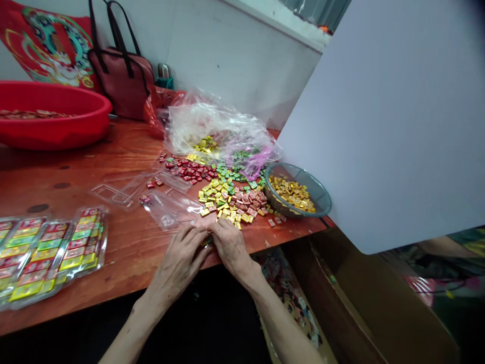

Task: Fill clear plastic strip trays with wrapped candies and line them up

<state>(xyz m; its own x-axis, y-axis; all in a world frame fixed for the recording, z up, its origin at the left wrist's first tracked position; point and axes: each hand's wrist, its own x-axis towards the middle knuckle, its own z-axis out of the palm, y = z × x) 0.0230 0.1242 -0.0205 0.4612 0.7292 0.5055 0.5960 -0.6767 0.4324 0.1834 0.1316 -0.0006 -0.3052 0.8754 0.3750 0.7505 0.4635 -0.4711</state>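
Observation:
My left hand (182,253) and my right hand (230,247) meet at the table's front edge, fingers curled and fingertips nearly touching. Between them shows a sliver of a small piece (206,241), mostly hidden, so I cannot make out what it is. Just beyond my fingers lie loose small foil-wrapped blocks: yellow ones (215,192), brownish-pink ones (248,201), red ones (193,171) and green ones (237,174). Clear plastic trays (170,207) lie flat beyond my left hand. At the left, several clear trays (89,240) hold rows of coloured blocks.
A grey-green bowl (326,199) of gold blocks sits at the table's right edge. Clear plastic bags (212,121), a red basin (87,116) and a maroon handbag (131,83) stand behind. A large pale panel (397,126) blocks the right side; an open cardboard box (341,313) is below.

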